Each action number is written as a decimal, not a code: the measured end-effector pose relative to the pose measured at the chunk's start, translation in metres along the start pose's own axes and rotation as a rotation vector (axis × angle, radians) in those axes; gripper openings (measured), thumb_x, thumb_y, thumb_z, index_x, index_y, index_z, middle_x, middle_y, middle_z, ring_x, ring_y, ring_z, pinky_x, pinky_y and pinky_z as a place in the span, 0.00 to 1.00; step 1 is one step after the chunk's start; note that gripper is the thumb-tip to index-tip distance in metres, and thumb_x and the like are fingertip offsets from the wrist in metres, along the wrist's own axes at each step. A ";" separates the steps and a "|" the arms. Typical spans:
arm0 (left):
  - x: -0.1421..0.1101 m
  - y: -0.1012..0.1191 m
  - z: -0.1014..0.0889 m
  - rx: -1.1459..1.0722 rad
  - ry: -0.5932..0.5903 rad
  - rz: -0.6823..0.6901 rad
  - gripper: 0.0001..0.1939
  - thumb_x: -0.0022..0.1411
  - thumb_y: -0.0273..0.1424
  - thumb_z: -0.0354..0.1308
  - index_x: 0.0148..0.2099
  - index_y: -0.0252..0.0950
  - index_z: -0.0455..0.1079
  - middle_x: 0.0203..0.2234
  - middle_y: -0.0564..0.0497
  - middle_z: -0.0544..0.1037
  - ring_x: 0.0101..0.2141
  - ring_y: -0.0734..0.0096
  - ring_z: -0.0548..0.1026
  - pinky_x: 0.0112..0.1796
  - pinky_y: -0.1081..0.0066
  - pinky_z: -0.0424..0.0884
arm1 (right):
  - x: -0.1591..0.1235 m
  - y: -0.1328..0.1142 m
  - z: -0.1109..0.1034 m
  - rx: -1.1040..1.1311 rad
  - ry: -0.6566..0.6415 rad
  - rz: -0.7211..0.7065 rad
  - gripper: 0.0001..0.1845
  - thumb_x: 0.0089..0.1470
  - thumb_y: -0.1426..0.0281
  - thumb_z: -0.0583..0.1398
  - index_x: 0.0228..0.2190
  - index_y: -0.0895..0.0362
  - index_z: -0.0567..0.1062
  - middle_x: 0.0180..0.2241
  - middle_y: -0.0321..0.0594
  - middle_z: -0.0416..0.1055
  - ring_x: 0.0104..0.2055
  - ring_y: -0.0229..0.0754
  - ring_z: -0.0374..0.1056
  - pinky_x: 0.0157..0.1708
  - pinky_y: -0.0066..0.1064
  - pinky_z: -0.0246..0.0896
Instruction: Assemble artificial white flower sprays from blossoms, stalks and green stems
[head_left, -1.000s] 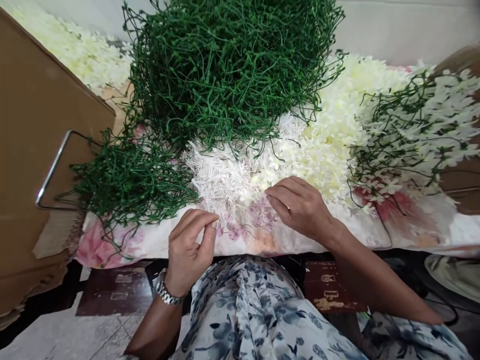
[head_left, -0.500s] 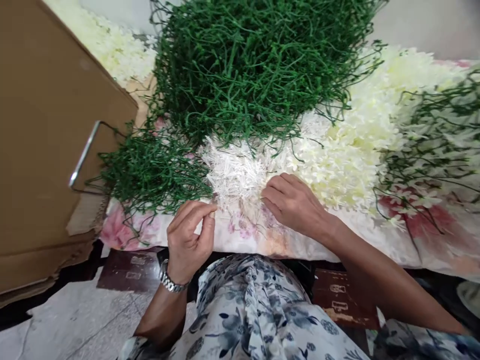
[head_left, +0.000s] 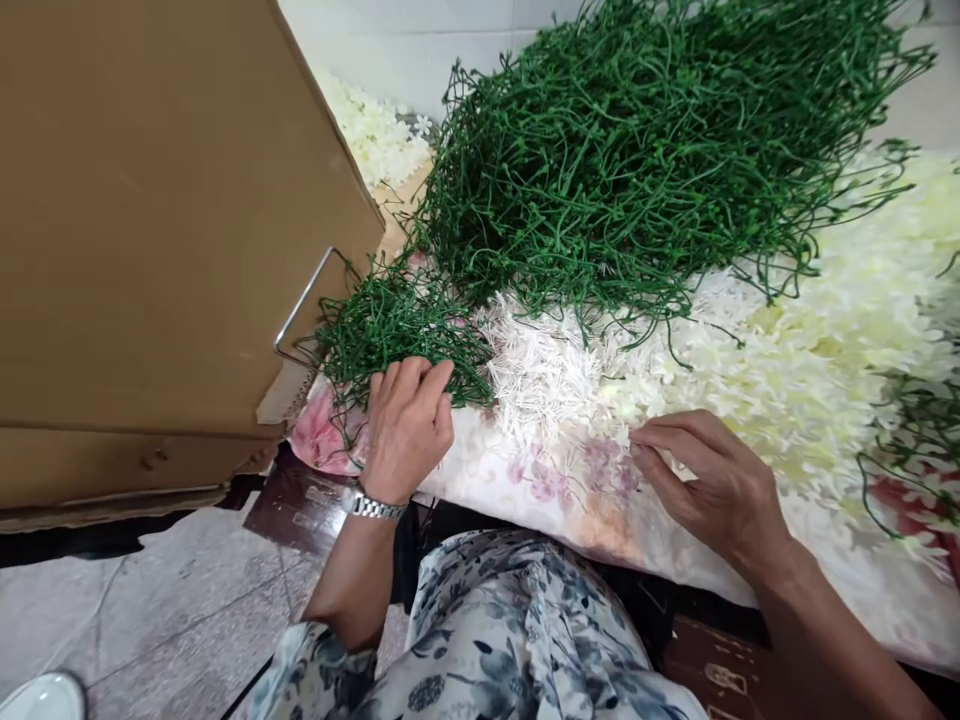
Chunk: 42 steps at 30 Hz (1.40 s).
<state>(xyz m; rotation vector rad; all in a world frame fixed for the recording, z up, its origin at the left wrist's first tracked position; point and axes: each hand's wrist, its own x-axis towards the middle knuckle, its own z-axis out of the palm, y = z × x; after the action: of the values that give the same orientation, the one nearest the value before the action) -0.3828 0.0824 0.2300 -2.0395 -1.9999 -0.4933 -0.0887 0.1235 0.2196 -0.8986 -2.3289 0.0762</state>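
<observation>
My left hand (head_left: 409, 425) lies over the front of a small heap of green plastic stems (head_left: 390, 325). Its fingers are curled, and whatever the tips hold, if anything, is hidden. Over the front edge of the cream artificial flowers (head_left: 817, 340), my right hand (head_left: 712, 485) brings thumb and forefinger together in a pinch. Anything between those tips is too small to make out. Between the hands is a pile of thin white plastic pieces (head_left: 544, 370). Behind it rises a big mound of green stems (head_left: 645, 160).
A tall cardboard box (head_left: 172, 220) stands at the left, with a bent metal wire handle (head_left: 304, 300) beside it. A flower-printed cloth (head_left: 480, 450) covers the table. More pale flowers (head_left: 375, 135) lie at the back left, and green stems (head_left: 919, 430) lie among flowers at far right.
My left hand has moved from the white pieces onto the small green heap. My right hand has drawn back from the white pile toward the cream flowers. The view has shifted left.
</observation>
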 end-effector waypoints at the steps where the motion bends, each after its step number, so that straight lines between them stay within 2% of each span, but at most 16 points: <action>1: 0.002 0.000 0.002 0.025 -0.022 0.002 0.14 0.57 0.26 0.53 0.47 0.36 0.68 0.34 0.46 0.72 0.37 0.60 0.69 0.36 0.63 0.61 | -0.002 0.000 0.002 -0.019 0.005 -0.012 0.07 0.48 0.78 0.62 0.33 0.58 0.72 0.30 0.40 0.70 0.33 0.39 0.67 0.35 0.30 0.64; 4: 0.007 -0.002 0.009 0.056 -0.036 -0.005 0.05 0.58 0.25 0.52 0.36 0.36 0.69 0.30 0.47 0.71 0.35 0.61 0.68 0.35 0.63 0.60 | -0.006 0.001 0.006 -0.060 0.010 -0.043 0.08 0.48 0.78 0.62 0.33 0.58 0.72 0.29 0.40 0.71 0.32 0.39 0.66 0.35 0.31 0.64; 6: 0.006 -0.003 0.010 0.044 -0.019 -0.006 0.07 0.58 0.24 0.51 0.29 0.36 0.65 0.28 0.48 0.70 0.33 0.62 0.68 0.35 0.63 0.60 | -0.008 0.002 0.008 -0.072 0.005 -0.054 0.08 0.47 0.79 0.62 0.32 0.59 0.72 0.28 0.40 0.71 0.32 0.39 0.66 0.35 0.32 0.63; 11: -0.008 -0.002 -0.004 -0.092 0.066 0.044 0.06 0.59 0.23 0.48 0.30 0.36 0.62 0.28 0.47 0.71 0.33 0.63 0.67 0.35 0.62 0.61 | -0.012 0.001 0.008 -0.084 -0.021 -0.086 0.06 0.48 0.79 0.61 0.32 0.60 0.72 0.28 0.41 0.71 0.32 0.40 0.66 0.35 0.32 0.62; 15: -0.026 0.010 -0.013 -0.304 0.103 0.023 0.05 0.61 0.24 0.47 0.33 0.36 0.61 0.30 0.47 0.70 0.34 0.65 0.68 0.37 0.64 0.64 | -0.017 0.001 0.006 -0.119 -0.057 -0.074 0.05 0.48 0.77 0.61 0.31 0.59 0.71 0.28 0.40 0.71 0.31 0.39 0.65 0.35 0.32 0.61; 18: -0.038 0.026 -0.009 -0.452 -0.010 0.071 0.06 0.60 0.23 0.46 0.33 0.36 0.61 0.28 0.48 0.70 0.33 0.67 0.68 0.35 0.67 0.65 | -0.021 0.001 0.006 -0.162 -0.079 -0.053 0.05 0.48 0.76 0.62 0.31 0.58 0.71 0.28 0.40 0.72 0.31 0.40 0.65 0.34 0.33 0.60; 22: -0.050 0.046 -0.001 -0.464 -0.219 0.212 0.08 0.59 0.22 0.46 0.30 0.36 0.61 0.25 0.49 0.70 0.29 0.68 0.66 0.33 0.66 0.63 | -0.024 0.001 0.006 -0.211 -0.112 -0.028 0.06 0.49 0.74 0.61 0.34 0.57 0.72 0.29 0.39 0.72 0.32 0.40 0.65 0.35 0.33 0.59; 26: -0.055 0.053 0.004 -0.493 -0.248 0.194 0.08 0.60 0.23 0.46 0.31 0.35 0.63 0.25 0.48 0.70 0.30 0.67 0.67 0.34 0.65 0.63 | -0.025 -0.001 0.002 -0.208 -0.077 -0.032 0.12 0.49 0.74 0.61 0.39 0.57 0.71 0.32 0.42 0.72 0.35 0.43 0.66 0.37 0.36 0.61; 29: -0.058 0.051 0.004 -0.576 -0.222 0.153 0.07 0.61 0.22 0.47 0.33 0.36 0.63 0.26 0.49 0.71 0.31 0.68 0.68 0.36 0.66 0.65 | -0.019 -0.010 -0.003 -0.196 -0.012 -0.031 0.16 0.48 0.76 0.61 0.41 0.56 0.69 0.35 0.44 0.72 0.36 0.43 0.67 0.38 0.36 0.62; 32: -0.058 0.050 0.002 -0.646 -0.114 0.062 0.06 0.61 0.23 0.49 0.38 0.36 0.64 0.29 0.49 0.73 0.32 0.69 0.70 0.36 0.68 0.67 | -0.008 -0.024 -0.003 -0.124 0.005 -0.041 0.17 0.48 0.78 0.60 0.41 0.55 0.69 0.34 0.43 0.72 0.36 0.42 0.67 0.37 0.36 0.63; 34: -0.055 0.052 0.001 -0.571 -0.046 0.021 0.06 0.60 0.26 0.52 0.41 0.35 0.65 0.31 0.48 0.74 0.34 0.67 0.71 0.37 0.67 0.68 | -0.001 -0.033 0.002 -0.060 -0.017 -0.066 0.15 0.48 0.78 0.60 0.40 0.55 0.69 0.33 0.42 0.72 0.36 0.42 0.67 0.37 0.36 0.63; 37: -0.047 0.057 0.004 -0.373 -0.039 0.005 0.11 0.58 0.31 0.55 0.43 0.33 0.66 0.31 0.46 0.74 0.34 0.64 0.72 0.37 0.65 0.67 | 0.008 -0.043 0.012 0.011 -0.093 -0.095 0.11 0.49 0.77 0.60 0.37 0.57 0.70 0.33 0.43 0.72 0.35 0.42 0.66 0.36 0.36 0.62; 39: -0.043 0.057 0.008 -0.313 -0.039 0.002 0.08 0.59 0.28 0.53 0.41 0.32 0.67 0.28 0.47 0.74 0.32 0.65 0.72 0.36 0.65 0.67 | 0.013 -0.047 0.017 0.033 -0.135 -0.111 0.09 0.50 0.77 0.59 0.37 0.59 0.70 0.33 0.43 0.71 0.35 0.41 0.65 0.35 0.37 0.61; 42: -0.042 0.049 0.012 -0.384 0.013 -0.030 0.08 0.59 0.22 0.49 0.37 0.33 0.69 0.27 0.48 0.74 0.31 0.68 0.71 0.35 0.68 0.67 | 0.017 -0.050 0.020 0.045 -0.163 -0.139 0.07 0.51 0.76 0.58 0.36 0.60 0.71 0.32 0.43 0.71 0.35 0.42 0.64 0.34 0.36 0.59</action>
<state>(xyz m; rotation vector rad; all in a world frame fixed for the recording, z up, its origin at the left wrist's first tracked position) -0.3334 0.0475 0.2055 -2.2077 -2.0575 -0.9585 -0.1396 0.0992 0.2266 -0.7299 -2.5233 0.1483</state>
